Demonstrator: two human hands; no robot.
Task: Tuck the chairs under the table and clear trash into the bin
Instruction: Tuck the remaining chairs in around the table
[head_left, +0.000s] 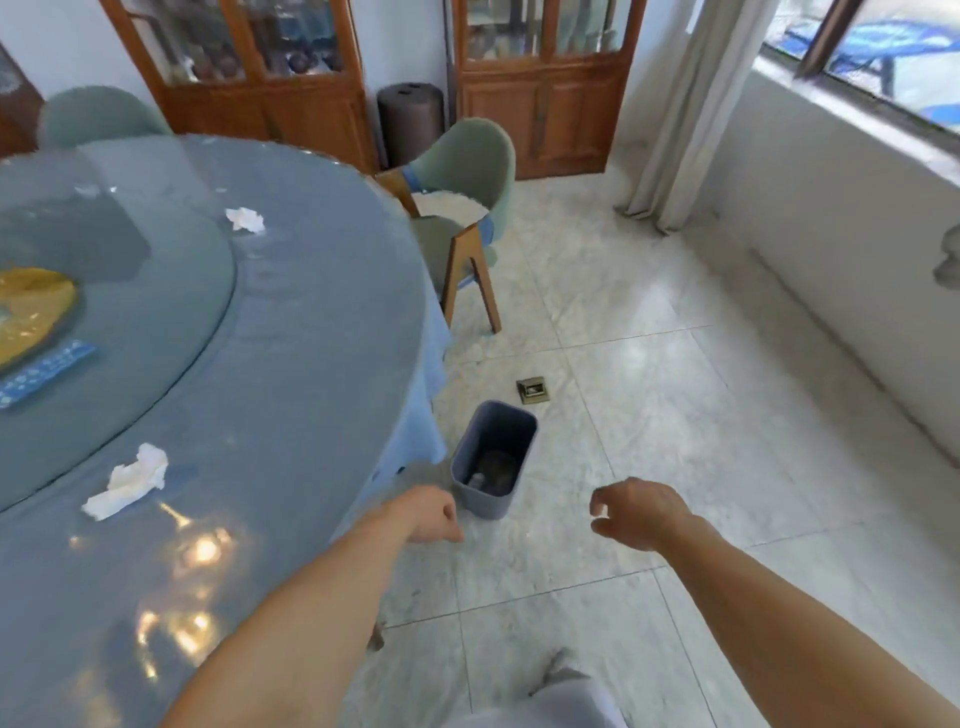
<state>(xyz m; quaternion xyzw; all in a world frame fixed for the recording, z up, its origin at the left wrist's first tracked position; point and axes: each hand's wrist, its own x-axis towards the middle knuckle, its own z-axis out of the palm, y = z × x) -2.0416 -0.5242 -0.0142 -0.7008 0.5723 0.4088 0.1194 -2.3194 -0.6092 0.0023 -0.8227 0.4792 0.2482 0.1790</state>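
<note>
A round table with a blue cloth under glass fills the left. Two crumpled white tissues lie on it, one near me and one farther back. A small grey-blue bin stands on the floor beside the table's edge, with something dark inside. A green chair with wooden legs stands partly pulled out at the table's far right. Another green chair back shows behind the table. My left hand hovers just left of the bin, fingers curled. My right hand hangs to the bin's right, fingers loosely apart, holding nothing.
A glass turntable on the table carries a yellow dish and a blue packet. A brass floor socket sits beyond the bin. Wooden cabinets, a dark cylinder and a curtain line the far wall.
</note>
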